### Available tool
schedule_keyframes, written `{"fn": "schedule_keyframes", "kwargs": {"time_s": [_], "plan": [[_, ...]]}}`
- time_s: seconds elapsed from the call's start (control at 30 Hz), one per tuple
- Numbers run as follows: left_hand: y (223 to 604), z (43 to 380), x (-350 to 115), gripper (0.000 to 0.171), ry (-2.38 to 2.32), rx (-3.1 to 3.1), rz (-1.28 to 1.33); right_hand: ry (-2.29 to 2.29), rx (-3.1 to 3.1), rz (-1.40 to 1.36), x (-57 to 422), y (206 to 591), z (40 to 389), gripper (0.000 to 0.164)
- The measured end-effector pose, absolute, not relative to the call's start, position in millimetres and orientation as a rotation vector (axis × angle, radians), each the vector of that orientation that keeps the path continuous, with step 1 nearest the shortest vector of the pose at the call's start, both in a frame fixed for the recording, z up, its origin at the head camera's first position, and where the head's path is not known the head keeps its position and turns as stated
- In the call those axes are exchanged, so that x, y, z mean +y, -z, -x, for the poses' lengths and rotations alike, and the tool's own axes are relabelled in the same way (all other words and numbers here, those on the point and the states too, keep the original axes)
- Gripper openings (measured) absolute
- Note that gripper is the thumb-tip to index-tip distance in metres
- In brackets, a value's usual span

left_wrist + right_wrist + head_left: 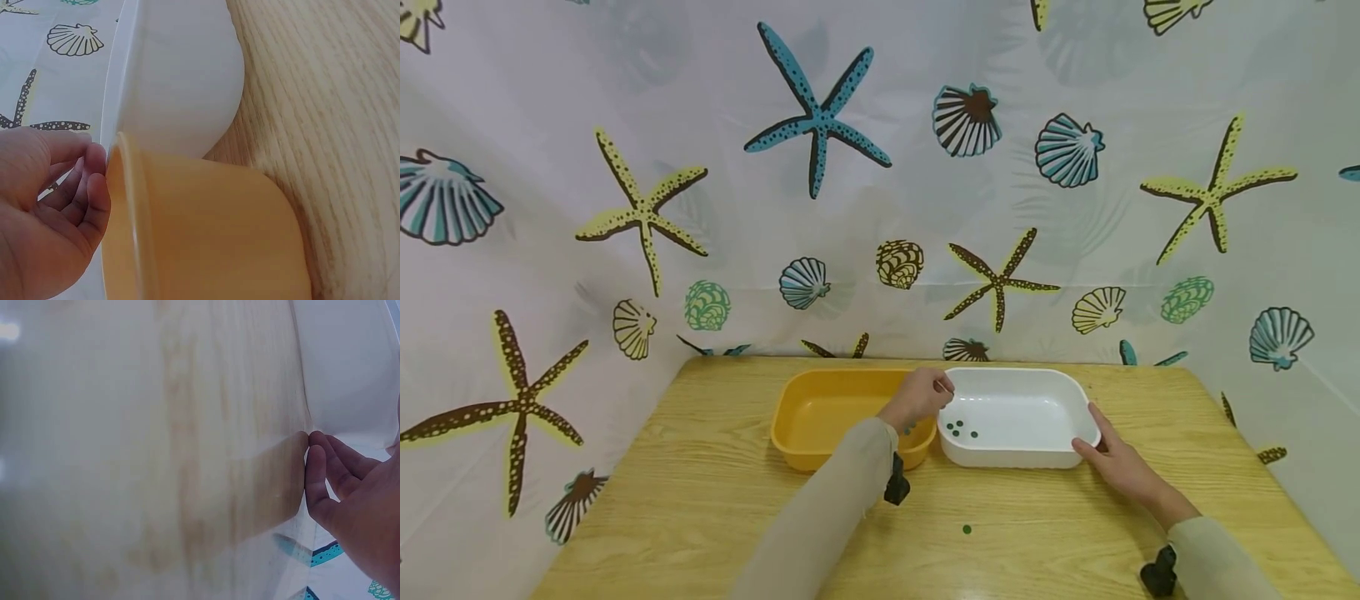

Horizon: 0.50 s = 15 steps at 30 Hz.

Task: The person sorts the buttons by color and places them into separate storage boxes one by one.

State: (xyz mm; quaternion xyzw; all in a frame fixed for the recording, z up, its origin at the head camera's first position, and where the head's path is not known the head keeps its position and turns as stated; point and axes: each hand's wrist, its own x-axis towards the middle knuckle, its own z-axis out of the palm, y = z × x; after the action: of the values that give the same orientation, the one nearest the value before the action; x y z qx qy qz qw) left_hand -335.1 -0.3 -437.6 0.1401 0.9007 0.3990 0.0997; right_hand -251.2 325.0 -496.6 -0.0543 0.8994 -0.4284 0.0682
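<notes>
My left hand (921, 393) hovers where an orange basin (811, 457) and a white basin (1007, 458) stand side by side. In the left wrist view, its fingers are curled and the thumb meets the index fingertip. Whatever may be between those tips is hidden. Several small green discs (956, 432) lie at the left end of the white basin. More small greenish pieces (908, 430) show in the orange basin, partly behind the left wrist. My right hand (1116, 462) holds the white basin's right end, thumb at the near corner and fingers along the side.
One green disc (967, 529) lies on the wooden table (700, 500) in front of the basins. Behind and to both sides hangs a white curtain (880, 192) printed with starfish and shells. Dark wrist cameras sit on both wrists.
</notes>
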Motion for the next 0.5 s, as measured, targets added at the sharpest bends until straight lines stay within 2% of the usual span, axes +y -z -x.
{"fn": "schedule_keyframes", "kwargs": {"time_s": [0.5], "plan": [[439.5, 343.4, 1.7, 0.013, -1.170, 2.737, -0.395, 1.269, 2.730, 0.174, 324.9, 496.9, 250.1, 0.082]]}}
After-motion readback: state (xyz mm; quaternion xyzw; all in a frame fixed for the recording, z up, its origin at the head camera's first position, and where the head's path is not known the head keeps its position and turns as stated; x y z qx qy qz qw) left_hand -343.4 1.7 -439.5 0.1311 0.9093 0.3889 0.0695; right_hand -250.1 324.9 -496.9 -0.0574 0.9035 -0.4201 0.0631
